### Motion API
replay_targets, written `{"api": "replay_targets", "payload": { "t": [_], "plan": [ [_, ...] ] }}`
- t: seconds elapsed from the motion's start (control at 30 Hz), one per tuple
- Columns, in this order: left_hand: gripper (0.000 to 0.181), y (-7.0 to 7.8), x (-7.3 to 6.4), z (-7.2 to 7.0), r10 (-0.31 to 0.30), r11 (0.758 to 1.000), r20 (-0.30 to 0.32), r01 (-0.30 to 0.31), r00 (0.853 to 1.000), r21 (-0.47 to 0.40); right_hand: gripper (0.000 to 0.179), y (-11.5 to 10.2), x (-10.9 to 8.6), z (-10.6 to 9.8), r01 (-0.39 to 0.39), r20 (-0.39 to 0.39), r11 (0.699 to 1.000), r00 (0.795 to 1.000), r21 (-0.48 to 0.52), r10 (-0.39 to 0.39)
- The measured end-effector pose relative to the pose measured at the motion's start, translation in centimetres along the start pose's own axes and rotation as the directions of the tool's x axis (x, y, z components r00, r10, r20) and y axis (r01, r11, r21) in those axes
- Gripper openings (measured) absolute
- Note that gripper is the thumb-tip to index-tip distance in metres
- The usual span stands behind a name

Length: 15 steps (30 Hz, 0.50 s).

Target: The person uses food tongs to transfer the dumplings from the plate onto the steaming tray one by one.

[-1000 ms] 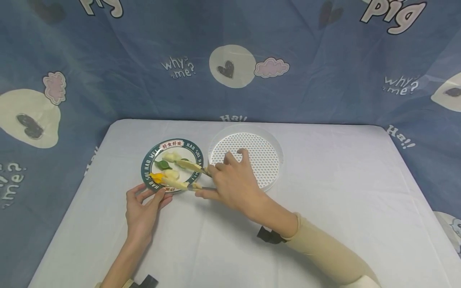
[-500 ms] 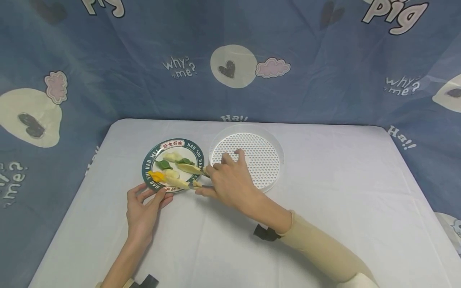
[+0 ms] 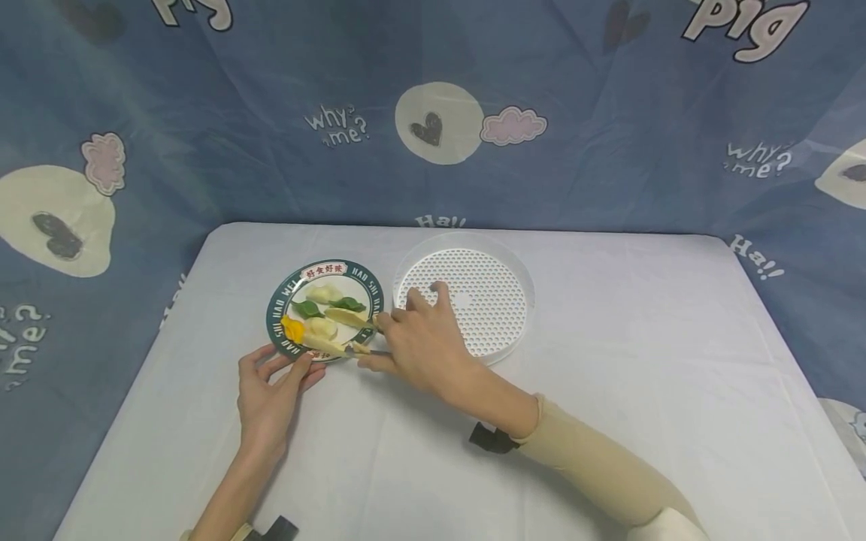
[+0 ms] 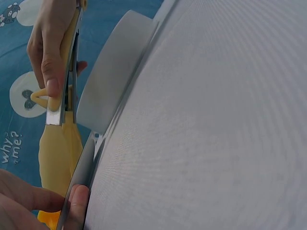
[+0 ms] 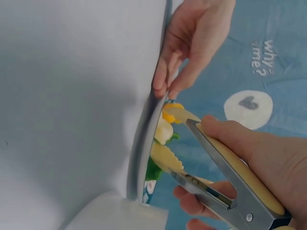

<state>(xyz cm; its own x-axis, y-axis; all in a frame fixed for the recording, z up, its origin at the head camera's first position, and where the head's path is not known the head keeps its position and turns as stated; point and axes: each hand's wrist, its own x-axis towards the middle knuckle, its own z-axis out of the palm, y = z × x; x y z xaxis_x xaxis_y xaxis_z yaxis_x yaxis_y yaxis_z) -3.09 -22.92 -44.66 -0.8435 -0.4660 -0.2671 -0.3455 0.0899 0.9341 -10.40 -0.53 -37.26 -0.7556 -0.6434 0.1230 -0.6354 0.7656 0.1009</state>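
A small round plate (image 3: 276, 306) with a green lettered rim lies at the left of the table. My left hand (image 3: 267, 398) pinches its near edge between thumb and fingers. Yellow-tipped metal tongs (image 5: 216, 153) are in my right hand (image 3: 429, 342), thumb along one arm and fingers at the other. The tong tips are spread apart over the plate, either side of a pale dumpling-shaped piece (image 3: 320, 327). One tip overlaps a yellow-orange piece (image 3: 292, 329); whether they touch is unclear. Another pale piece (image 3: 323, 294) and green leaf-like pieces (image 3: 307, 309) lie behind.
Right of the plate stands a round white tray (image 3: 494, 300) with a perforated floor and a raised rim, partly beneath my right hand. A white cloth (image 3: 609, 323) covers the table. Blue printed fabric (image 3: 271, 173) hangs behind it.
My right hand has shifted slightly left, carrying the spread tong tips farther over the plate. The yellow-orange piece has changed its tilt a little. My left hand stays at the plate's edge.
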Motion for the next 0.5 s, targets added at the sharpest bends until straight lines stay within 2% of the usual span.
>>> {"api": "replay_targets", "payload": {
  "t": [0.27,0.5],
  "plan": [
    [0.074,0.08,-0.01,0.08,0.006,1.0,-0.001,-0.006,1.0,-0.021,0.063,-0.53,-0.48,0.47,0.002,-0.03,0.999,1.0,-0.047,-0.004],
    [0.076,-0.01,-0.1,0.03,0.004,1.0,-0.002,-0.004,1.0,0.006,0.059,-0.55,-0.57,0.78,-0.002,-0.067,0.998,0.998,-0.069,-0.003]
  ]
}}
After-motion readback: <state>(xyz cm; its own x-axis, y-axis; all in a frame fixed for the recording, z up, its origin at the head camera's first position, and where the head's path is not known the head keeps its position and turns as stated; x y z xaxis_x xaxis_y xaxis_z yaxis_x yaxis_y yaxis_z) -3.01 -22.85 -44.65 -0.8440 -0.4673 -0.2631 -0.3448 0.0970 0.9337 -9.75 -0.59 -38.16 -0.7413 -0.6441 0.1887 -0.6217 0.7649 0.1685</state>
